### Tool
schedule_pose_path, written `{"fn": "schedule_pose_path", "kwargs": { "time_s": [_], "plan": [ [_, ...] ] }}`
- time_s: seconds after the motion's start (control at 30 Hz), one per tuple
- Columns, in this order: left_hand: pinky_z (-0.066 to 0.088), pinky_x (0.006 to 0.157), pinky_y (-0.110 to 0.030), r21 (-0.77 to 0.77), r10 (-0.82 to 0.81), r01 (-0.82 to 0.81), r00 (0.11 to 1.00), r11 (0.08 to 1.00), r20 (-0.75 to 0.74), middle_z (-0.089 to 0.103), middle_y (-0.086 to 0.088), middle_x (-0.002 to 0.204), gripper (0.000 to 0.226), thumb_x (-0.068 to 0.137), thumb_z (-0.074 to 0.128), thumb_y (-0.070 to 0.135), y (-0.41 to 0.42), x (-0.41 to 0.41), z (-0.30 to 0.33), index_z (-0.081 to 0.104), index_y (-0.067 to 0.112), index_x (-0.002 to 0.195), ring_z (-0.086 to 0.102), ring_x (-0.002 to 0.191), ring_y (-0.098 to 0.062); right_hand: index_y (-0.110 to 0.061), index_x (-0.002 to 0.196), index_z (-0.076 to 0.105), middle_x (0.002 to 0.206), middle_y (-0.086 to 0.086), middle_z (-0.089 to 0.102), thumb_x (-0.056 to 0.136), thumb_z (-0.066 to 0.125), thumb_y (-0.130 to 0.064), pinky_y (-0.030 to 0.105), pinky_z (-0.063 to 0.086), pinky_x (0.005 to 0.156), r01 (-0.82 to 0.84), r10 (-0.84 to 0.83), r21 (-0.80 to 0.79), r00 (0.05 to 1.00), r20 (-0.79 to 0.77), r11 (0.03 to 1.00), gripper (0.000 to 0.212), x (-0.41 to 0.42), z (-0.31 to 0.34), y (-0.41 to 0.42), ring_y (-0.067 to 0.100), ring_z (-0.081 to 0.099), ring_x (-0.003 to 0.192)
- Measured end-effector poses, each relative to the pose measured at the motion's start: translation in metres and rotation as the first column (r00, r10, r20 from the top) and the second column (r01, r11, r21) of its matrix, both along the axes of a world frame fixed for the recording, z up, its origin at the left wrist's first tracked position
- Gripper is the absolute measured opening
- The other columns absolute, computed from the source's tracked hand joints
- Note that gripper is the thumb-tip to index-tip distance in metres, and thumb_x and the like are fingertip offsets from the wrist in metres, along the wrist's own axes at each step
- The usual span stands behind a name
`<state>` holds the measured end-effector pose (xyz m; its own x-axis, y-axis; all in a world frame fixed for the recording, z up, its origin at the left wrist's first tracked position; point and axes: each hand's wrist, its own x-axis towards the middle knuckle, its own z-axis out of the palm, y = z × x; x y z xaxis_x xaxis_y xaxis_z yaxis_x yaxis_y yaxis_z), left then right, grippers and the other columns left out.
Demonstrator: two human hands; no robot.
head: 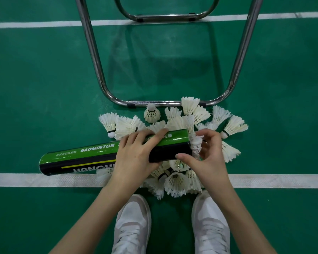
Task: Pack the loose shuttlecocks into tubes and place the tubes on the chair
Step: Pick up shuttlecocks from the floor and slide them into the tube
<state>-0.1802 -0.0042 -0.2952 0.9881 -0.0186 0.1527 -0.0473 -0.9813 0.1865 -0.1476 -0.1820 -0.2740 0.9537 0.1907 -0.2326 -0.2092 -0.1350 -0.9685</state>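
Your left hand (136,153) grips the green and black shuttlecock tube (92,157) around its right half, fingers curled over the top and thumb underneath. The tube lies nearly level above the floor (44,79), tilted slightly, with its closed end out to the left over the near white line (26,180) and its open mouth pointing right.

Your right hand (207,153) is at that mouth, fingers curled around a white shuttlecock (195,143) whose feathers stick out of the opening; the thumb tip rests on the tube's lower rim. How far the shuttlecock sits inside you cannot tell from here.

The loose shuttlecocks (174,182) lie in a heap on the floor directly under and around your hands, spreading from just in front of your 2 white shoes (132,224) up to the chair's front floor bar. 1 shuttlecock (151,113) stands upright on its feathers, cork up, touching or just beside that bar, and another (189,105) overlaps the bar further right.

The chair (92,52) shows only as a chrome tube frame, its legs rising toward the top edge of the view; the seat is out of view. A second white line (44,24) crosses the floor behind the frame.
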Motion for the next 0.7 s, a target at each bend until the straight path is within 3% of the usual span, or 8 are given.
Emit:
{"fn": "schedule_pose_path", "kwargs": {
  "time_s": [0.27,0.43,0.53,0.7],
  "plan": [
    [0.043,0.087,-0.044,-0.006,0.018,-0.018,1.000,1.000,0.014,0.060,-0.004,0.112,0.082,0.059,0.081,0.037,0.001,-0.004,0.002,0.043,0.031,0.132,0.056,0.101,-0.028,-0.061,0.097,0.032,0.086,-0.003,0.052,0.069,0.077,-0.003,0.049,0.051,0.085,0.037,-0.037,0.005,0.999,0.014,0.999,0.078,-0.004,0.004,0.009,0.024,0.061,0.088],
    [0.045,0.085,-0.044,-0.010,0.000,0.001,1.000,1.000,0.026,0.061,-0.003,0.113,0.088,0.055,0.084,0.037,-0.003,-0.002,0.002,0.043,0.030,0.133,0.058,0.101,-0.028,-0.061,0.095,0.036,0.079,0.002,0.052,0.072,0.075,-0.001,0.045,0.052,0.084,0.053,-0.053,0.048,0.999,-0.011,0.997,0.076,-0.003,0.007,0.008,0.030,0.061,0.086],
    [0.046,0.085,-0.042,-0.036,-0.013,0.015,0.999,0.999,0.036,0.061,-0.003,0.113,0.094,0.053,0.085,0.041,-0.003,-0.001,0.003,0.040,0.028,0.135,0.058,0.101,-0.027,-0.060,0.093,0.039,0.074,-0.003,0.049,0.074,0.071,0.004,0.036,0.050,0.079,0.090,-0.089,0.111,0.996,-0.018,0.990,0.074,-0.005,0.007,0.008,0.020,0.059,0.077],
    [0.034,0.104,-0.045,-0.049,-0.070,0.067,0.996,0.997,-0.055,0.052,-0.004,0.131,0.113,0.055,0.082,0.047,0.009,-0.003,0.000,0.017,0.032,0.146,0.048,0.123,-0.026,-0.043,0.101,0.037,0.072,-0.001,0.046,0.077,0.066,0.011,0.023,0.047,0.069,0.103,-0.105,0.156,0.994,0.009,0.982,0.065,-0.006,0.009,0.009,0.009,0.052,0.068]
  ]
}}
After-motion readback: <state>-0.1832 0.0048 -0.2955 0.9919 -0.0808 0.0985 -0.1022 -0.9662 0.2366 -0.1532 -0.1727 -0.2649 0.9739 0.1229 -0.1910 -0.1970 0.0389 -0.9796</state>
